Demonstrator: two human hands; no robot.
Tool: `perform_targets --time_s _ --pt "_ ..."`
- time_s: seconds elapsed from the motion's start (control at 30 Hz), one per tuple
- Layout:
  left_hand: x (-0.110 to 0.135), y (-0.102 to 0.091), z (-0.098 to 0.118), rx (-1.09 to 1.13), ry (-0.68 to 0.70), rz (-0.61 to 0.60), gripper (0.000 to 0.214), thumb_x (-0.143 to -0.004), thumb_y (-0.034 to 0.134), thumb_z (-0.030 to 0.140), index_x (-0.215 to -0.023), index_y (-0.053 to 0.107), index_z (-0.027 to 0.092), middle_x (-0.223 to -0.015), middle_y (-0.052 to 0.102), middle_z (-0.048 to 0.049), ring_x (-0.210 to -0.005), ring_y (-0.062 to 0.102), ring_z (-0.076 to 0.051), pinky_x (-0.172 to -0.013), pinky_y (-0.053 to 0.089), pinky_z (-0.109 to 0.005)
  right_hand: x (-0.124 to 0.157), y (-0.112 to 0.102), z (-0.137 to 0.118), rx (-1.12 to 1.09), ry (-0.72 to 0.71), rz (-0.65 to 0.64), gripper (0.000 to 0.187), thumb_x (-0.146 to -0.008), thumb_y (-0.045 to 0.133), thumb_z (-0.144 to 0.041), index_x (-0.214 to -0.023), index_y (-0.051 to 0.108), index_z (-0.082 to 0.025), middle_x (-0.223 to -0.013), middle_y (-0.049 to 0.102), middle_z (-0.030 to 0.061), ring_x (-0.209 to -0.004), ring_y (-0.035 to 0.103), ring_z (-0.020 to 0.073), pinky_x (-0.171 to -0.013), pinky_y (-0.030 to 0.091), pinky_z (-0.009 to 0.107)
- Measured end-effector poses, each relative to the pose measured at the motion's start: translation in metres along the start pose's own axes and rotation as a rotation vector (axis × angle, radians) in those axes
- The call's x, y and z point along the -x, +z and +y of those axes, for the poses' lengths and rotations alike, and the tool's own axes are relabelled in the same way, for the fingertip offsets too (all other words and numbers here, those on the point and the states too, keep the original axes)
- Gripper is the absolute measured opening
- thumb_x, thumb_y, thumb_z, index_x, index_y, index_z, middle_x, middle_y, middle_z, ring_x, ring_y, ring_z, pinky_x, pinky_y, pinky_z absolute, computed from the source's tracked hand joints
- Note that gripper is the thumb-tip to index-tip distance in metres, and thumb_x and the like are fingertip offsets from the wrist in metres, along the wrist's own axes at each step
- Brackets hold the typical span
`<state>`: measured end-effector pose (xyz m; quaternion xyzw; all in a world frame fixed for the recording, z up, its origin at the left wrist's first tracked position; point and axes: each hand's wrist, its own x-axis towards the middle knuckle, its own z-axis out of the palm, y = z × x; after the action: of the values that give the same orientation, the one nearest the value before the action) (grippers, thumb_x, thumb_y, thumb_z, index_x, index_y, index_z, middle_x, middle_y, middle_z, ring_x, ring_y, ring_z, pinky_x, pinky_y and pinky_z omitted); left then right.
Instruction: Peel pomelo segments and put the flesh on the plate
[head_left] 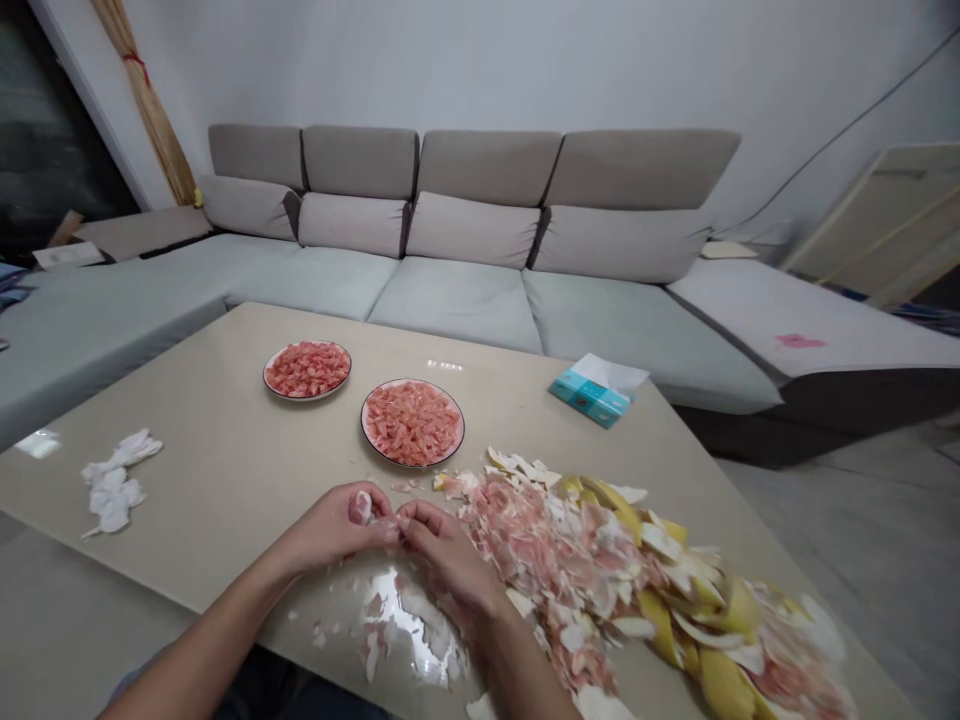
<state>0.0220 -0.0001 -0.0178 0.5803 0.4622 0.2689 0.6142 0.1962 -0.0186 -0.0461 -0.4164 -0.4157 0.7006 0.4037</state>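
Note:
My left hand (341, 525) is closed around a small piece of pink pomelo (361, 507) with white pith on it. Against its fingertips, the fingers of my right hand (450, 555) are pinched together; whatever lies between them is too small to make out. Just beyond both hands stands a dark-rimmed plate (363, 428) heaped with peeled pink pomelo flesh (412, 420). To the right of my right hand spreads a big pile of pink membranes (525, 540) and yellow-white pomelo peel (660, 610). Scraps of pith (375, 640) lie on the table beneath my wrists.
A second plate (264, 378) of pomelo flesh stands farther back left on the glossy table (225, 440). Crumpled tissues (116, 485) lie at the left, and a blue tissue pack (592, 395) at the back right. Behind the table runs a grey sofa (457, 300).

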Motion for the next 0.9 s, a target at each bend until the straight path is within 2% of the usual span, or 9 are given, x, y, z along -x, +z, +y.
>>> perform_targets --time_s 0.13,0.23,0.33,0.47,0.63,0.8,0.9 --pt "0.0 -0.001 -0.001 -0.019 -0.025 0.024 0.028 -0.073 0.066 0.04 -0.08 0.061 0.013 -0.061 0.057 0.0009 -0.049 0.041 -0.008 -0.043 0.032 -0.017 -0.004 0.0 0.006 -0.037 -0.022 -0.013 0.032 -0.074 0.068 -0.048 -0.079 0.063 -0.017 -0.067 0.063 0.0013 -0.064 0.055 0.0138 -0.063 0.039 0.025" --pt "0.0 -0.005 -0.002 0.027 -0.017 0.054 0.03 -0.072 0.066 0.042 -0.081 0.061 0.014 -0.061 0.055 0.0022 -0.048 0.042 -0.008 -0.042 0.034 -0.018 -0.007 -0.001 0.012 -0.056 -0.031 0.032 0.035 -0.075 0.067 -0.049 -0.092 0.064 -0.018 -0.076 0.065 0.0023 -0.066 0.057 0.0146 -0.063 0.041 0.026" --pt "0.0 -0.008 -0.001 0.095 -0.021 0.054 0.033 -0.072 0.067 0.045 -0.083 0.061 0.014 -0.057 0.052 0.0042 -0.046 0.041 -0.008 -0.041 0.031 -0.018 -0.007 -0.001 0.016 -0.02 -0.04 0.002 0.034 -0.076 0.068 -0.045 -0.098 0.064 -0.02 -0.08 0.065 0.0018 -0.068 0.057 0.0136 -0.064 0.041 0.025" --pt "0.0 -0.008 -0.001 0.126 -0.055 0.05 0.036 -0.069 0.069 0.046 -0.084 0.061 0.014 -0.052 0.05 0.0055 -0.044 0.041 -0.007 -0.041 0.027 -0.017 -0.007 0.0 0.018 0.014 -0.073 -0.039 0.027 -0.073 0.073 -0.039 -0.091 0.067 -0.019 -0.08 0.067 0.0016 -0.07 0.057 0.013 -0.065 0.04 0.024" --pt "-0.001 -0.008 0.0 0.128 -0.043 0.101 0.032 -0.071 0.069 0.042 -0.084 0.06 0.014 -0.049 0.047 0.007 -0.041 0.04 -0.006 -0.039 0.024 -0.017 -0.007 0.001 0.017 0.035 -0.038 0.035 0.027 -0.068 0.076 -0.04 -0.08 0.069 -0.016 -0.073 0.068 0.0025 -0.062 0.055 0.0119 -0.061 0.039 0.024" --pt "-0.001 -0.011 0.004 0.203 -0.031 0.136 0.031 -0.074 0.066 0.042 -0.087 0.056 0.015 -0.069 0.061 0.0 -0.044 0.043 -0.005 -0.039 0.024 -0.016 -0.007 0.001 0.017 0.022 -0.039 0.082 0.032 -0.063 0.079 -0.041 -0.079 0.069 -0.016 -0.071 0.067 0.0024 -0.062 0.056 0.0126 -0.06 0.039 0.024" --pt "-0.001 -0.014 0.003 0.137 -0.04 0.159 0.029 -0.074 0.065 0.041 -0.085 0.057 0.016 -0.068 0.059 0.0011 -0.043 0.041 -0.006 -0.039 0.026 -0.017 -0.007 0.001 0.016 0.025 -0.043 0.101 0.033 -0.06 0.08 -0.042 -0.078 0.069 -0.016 -0.071 0.067 0.003 -0.064 0.058 0.0141 -0.06 0.041 0.025"
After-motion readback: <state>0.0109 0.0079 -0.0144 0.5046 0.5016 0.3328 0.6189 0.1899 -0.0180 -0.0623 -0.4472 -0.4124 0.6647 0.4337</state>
